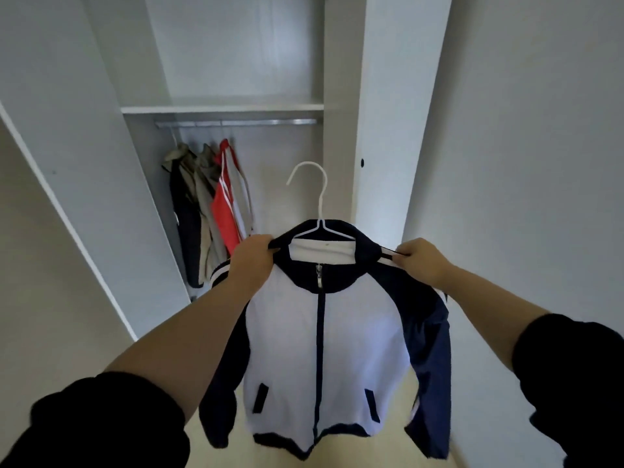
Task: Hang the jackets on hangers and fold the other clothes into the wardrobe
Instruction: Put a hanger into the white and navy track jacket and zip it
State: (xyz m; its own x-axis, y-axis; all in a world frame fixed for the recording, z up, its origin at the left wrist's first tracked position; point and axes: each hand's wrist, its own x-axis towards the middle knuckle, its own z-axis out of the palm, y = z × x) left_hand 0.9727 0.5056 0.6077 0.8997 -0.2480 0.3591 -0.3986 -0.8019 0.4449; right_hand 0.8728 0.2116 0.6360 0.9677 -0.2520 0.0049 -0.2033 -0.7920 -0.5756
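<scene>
**Jacket on hanger, held before wardrobe**

We see the white-and-navy jacket (324,349), zipped, on a white hanger (319,220), held up in the air near the open wardrobe (223,109). The left hand (251,256) has its fingers curled round the jacket's left shoulder. The right hand (420,260) pinches the right shoulder. Far left, other jackets (223,204) hang from the rail (236,122), perhaps three.

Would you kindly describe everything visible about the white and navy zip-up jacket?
The white and navy zip-up jacket has a white body and navy sleeves, collar, hem and pocket trims, in smooth-looking fabric. Zipped up, it hangs upright on a thin white hanger; the left hand and right hand pinch its shoulders.
</scene>
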